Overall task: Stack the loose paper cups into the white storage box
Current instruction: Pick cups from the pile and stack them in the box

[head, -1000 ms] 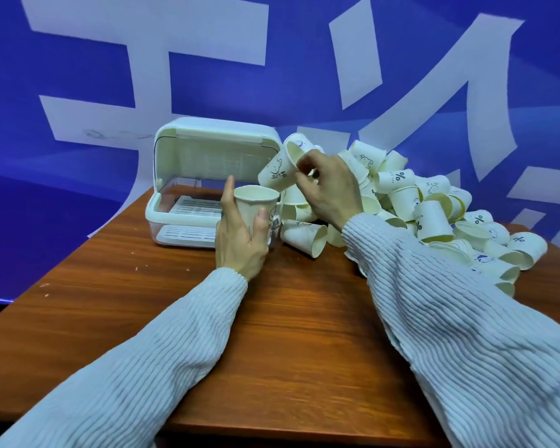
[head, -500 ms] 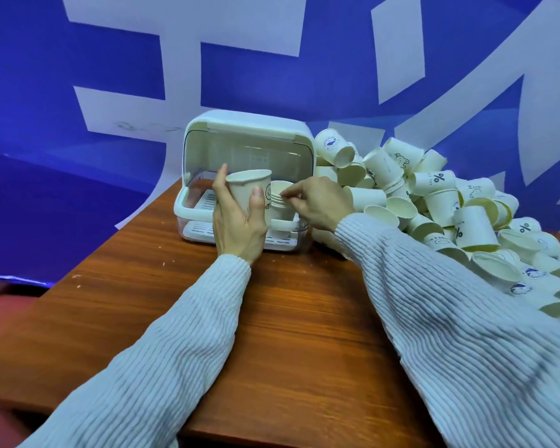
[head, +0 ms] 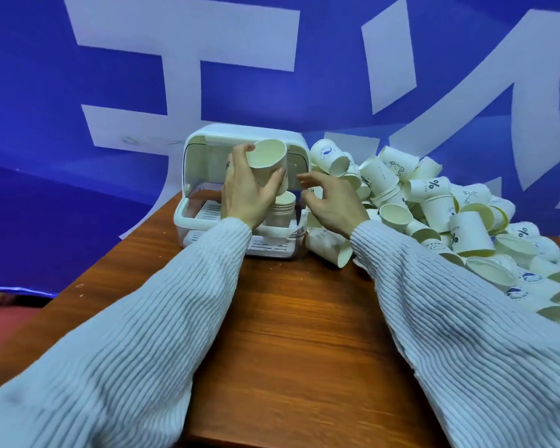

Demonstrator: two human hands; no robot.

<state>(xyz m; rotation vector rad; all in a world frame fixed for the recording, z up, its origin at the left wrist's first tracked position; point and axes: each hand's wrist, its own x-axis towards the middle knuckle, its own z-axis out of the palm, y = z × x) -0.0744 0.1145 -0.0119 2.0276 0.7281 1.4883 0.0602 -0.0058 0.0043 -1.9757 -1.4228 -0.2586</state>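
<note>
Head view: the left hand grips a tilted paper cup above the stack inside the white storage box, while the right hand, fingers loosely spread and empty, hovers beside the loose cups heaped toward the wooden surface's right edge.

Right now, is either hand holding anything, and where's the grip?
The left hand holds a paper cup by its side wall, mouth tilted toward the camera. The right hand holds nothing.

place: event or display space — blue printed banner | wooden table
</note>
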